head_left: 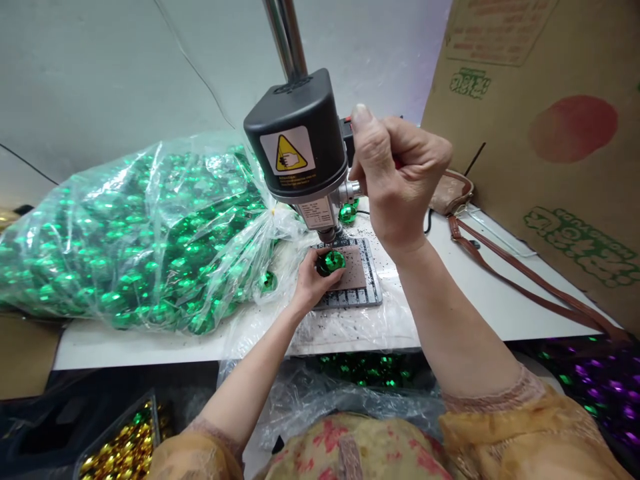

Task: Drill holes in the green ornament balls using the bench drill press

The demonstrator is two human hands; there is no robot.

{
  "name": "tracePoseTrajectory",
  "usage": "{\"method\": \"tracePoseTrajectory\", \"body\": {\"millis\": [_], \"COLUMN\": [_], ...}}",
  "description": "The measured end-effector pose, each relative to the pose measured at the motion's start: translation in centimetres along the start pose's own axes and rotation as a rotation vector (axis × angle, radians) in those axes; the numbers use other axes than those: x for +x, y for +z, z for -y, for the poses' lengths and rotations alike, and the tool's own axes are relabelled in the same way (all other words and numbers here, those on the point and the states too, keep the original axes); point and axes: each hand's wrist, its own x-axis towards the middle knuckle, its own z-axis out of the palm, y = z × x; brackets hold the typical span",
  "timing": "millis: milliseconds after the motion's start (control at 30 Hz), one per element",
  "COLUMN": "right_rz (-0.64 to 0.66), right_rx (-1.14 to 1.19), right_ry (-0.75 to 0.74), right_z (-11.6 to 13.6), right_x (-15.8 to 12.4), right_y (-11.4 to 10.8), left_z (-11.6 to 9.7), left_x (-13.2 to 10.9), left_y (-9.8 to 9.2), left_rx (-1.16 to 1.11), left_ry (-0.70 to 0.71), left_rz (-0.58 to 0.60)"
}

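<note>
A clear plastic bag [150,247] of green balls is lying leftmost; beside it, the left hand [314,280] is clamping a green faceted ball [335,261] between thumb and fingers, beneath the drill press [297,147]. The right hand's [400,177] fingers are gripping its handle [399,162].

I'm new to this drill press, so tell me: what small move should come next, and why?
Probably ease the right hand down gently: it seems closed around a mostly hidden handle beside the drill press, and the left hand holds a green ball below the chuck.
</note>
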Motion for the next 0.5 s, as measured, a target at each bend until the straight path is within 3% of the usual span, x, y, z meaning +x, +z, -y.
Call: {"method": "tracePoseTrajectory", "body": {"millis": [300,500], "right_rz": [0.008,-0.048], "right_rx": [-0.105,-0.073], "right_ry": [0.052,-0.112], "right_z": [0.9,0.1], "right_x": [-0.7,-2.7], "right_y": [-0.3,-1.2], "left_z": [0.9,0.5], "left_x": [-0.5,-0.9], "left_y": [1.2,1.2], "left_rx": [-0.051,-0.091], "left_ry": [0.074,0.008], "left_rz": [-0.008,-0.037]}}
